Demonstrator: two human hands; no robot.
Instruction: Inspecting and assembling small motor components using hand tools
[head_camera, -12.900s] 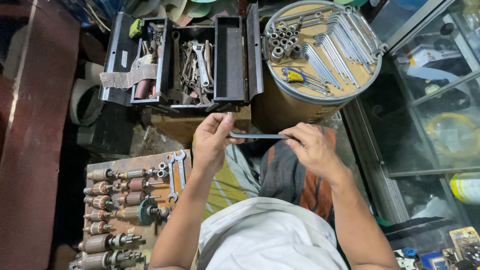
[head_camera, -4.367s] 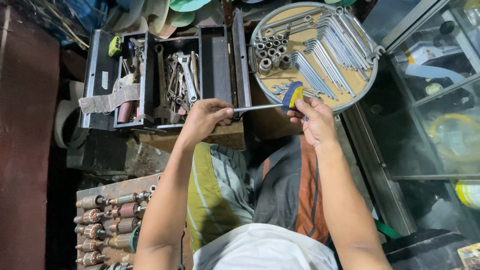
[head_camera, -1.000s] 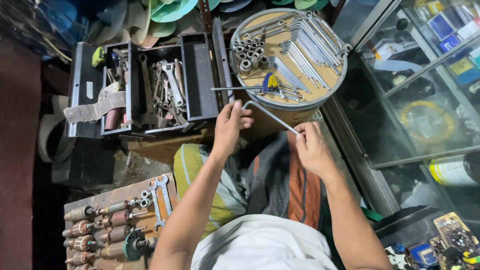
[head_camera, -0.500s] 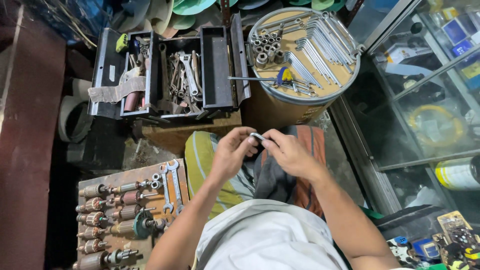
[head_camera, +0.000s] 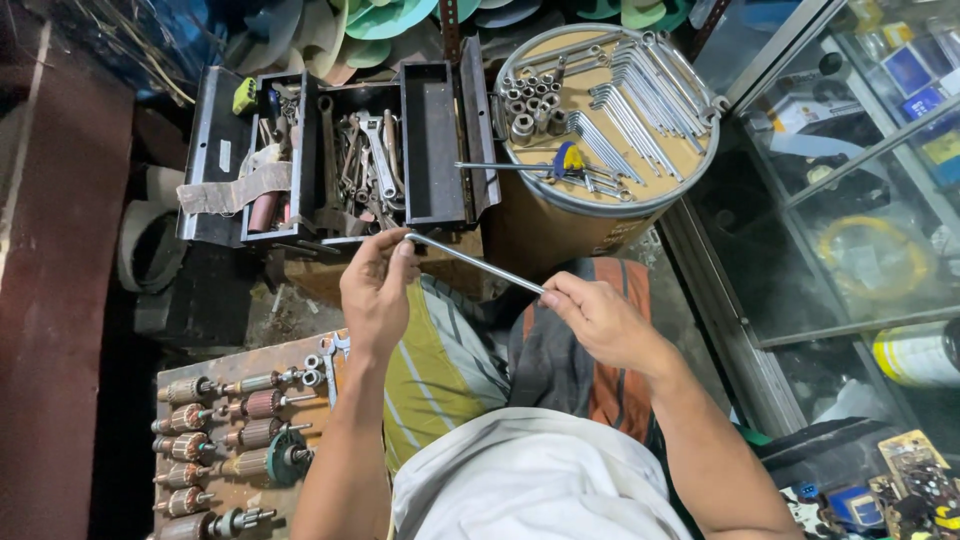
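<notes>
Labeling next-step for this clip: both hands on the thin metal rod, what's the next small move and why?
Probably carry the metal rod up to the round tray and lay it beside the long keys there. The left hand pinches one end and the right hand the other, holding it in the air; similar slim tools lie sorted on that tray, with bare space near its front edge.

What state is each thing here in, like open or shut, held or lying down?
Metal rod: held level between both hands, one end in each.
Left hand: fingertips pinching the rod's end.
Right hand: fingertips pinching the other end.
Toolbox: open, trays spread, wrenches inside.
Round drum top: covered with laid-out wrenches and sockets.
Screwdriver: lying flat on the drum.
Motor armatures: lying in rows on a board.
</notes>
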